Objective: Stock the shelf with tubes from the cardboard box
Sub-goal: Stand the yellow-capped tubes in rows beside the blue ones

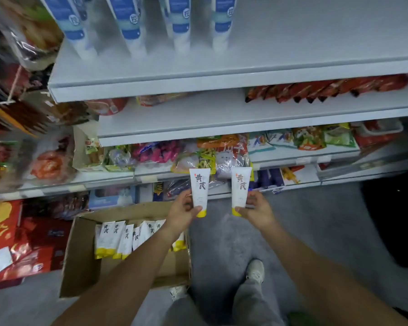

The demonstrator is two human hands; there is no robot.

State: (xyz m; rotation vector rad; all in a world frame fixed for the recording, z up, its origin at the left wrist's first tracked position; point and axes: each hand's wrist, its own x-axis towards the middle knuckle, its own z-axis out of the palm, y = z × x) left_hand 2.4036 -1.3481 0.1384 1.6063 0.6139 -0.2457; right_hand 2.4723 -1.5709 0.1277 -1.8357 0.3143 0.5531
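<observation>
Top shelf: the right half is bare, so you have wide room there. Blue tubes stand in rows on the left half, and the front lip runs just below them. Grey floor lies open ahead of you, with the cardboard box just to your left, flaps open.

Your left hand grips the left tube at its lower end, fingers curled round it just above the yellow cap, cap down. Your right hand grips the right tube the same way. Both tubes are upright, side by side and apart, held in the air in front of the lower shelves of snack packets.

The tubes in the box lean in a row, yellow caps toward you. Your left forearm covers the row's right end. The tops of the blue tubes are cut off by the frame edge. Goods at far left are blurred and unreadable. Part of one shoe shows below.
</observation>
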